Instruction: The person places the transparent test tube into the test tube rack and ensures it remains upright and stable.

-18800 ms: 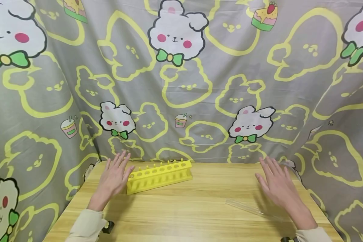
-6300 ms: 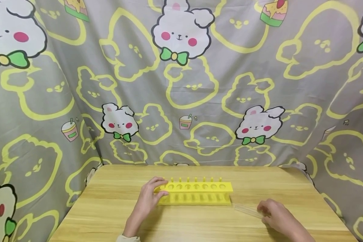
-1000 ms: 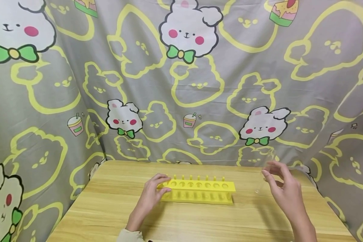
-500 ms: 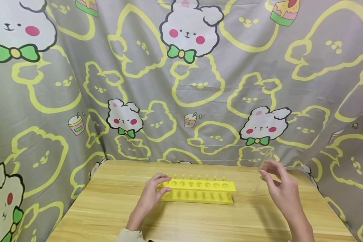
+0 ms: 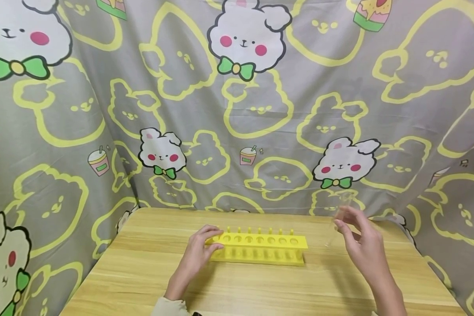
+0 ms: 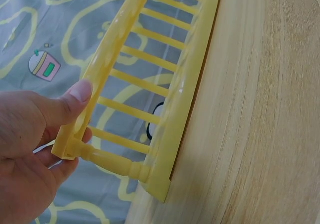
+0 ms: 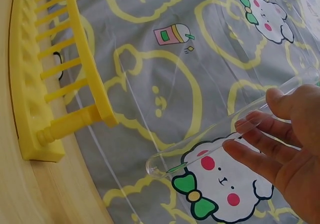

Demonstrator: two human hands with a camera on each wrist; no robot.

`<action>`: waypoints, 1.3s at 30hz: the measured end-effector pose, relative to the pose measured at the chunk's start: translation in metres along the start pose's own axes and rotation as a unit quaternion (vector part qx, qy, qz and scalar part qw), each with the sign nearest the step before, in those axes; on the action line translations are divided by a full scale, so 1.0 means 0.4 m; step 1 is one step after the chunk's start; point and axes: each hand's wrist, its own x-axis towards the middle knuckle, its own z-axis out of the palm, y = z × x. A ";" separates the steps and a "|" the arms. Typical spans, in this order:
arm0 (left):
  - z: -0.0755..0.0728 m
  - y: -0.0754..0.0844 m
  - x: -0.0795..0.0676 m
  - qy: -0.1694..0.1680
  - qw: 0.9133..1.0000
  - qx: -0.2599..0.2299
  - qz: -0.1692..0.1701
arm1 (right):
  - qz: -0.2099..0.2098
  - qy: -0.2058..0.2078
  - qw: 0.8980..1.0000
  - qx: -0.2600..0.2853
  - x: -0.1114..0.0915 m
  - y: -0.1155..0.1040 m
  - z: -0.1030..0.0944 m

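A yellow test tube rack (image 5: 256,256) stands on the wooden table, with a row of round holes along its top and pegs behind them. My left hand (image 5: 199,250) grips its left end; in the left wrist view the thumb (image 6: 80,92) lies on the top bar and fingers curl under it. To the right of the rack, my right hand (image 5: 361,239) pinches a clear test tube (image 7: 200,141) between thumb and fingers. The tube is raised above the table and tilted, its rounded closed end pointing down toward the rack side. No tube shows in the rack's holes.
The wooden table (image 5: 221,289) extends around the rack on all sides. A grey curtain (image 5: 260,131) printed with rabbits and yellow outlines hangs behind the table and along both sides.
Earlier the tube lay on the table and the rack stood slanted farther left. Over the last second my right hand has moved slightly left with the tube, tilting it more; the left hand stays put.
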 end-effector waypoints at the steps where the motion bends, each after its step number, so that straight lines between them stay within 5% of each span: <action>1: 0.000 -0.001 0.000 0.000 1.000 0.002 0.001 | -0.002 -0.001 1.000 0.000 0.001 -0.001 0.001; 20: 0.000 0.003 0.002 -0.002 1.000 -0.002 -0.005 | -0.005 -0.009 1.000 -0.004 -0.001 -0.003 0.025; 29: 0.000 -0.001 0.002 0.011 1.000 0.011 0.027 | -0.018 -0.009 1.000 0.013 0.003 -0.009 0.037; 39: -0.001 0.001 0.003 0.002 1.000 -0.004 0.005 | -0.021 -0.006 1.000 0.017 0.001 -0.014 0.047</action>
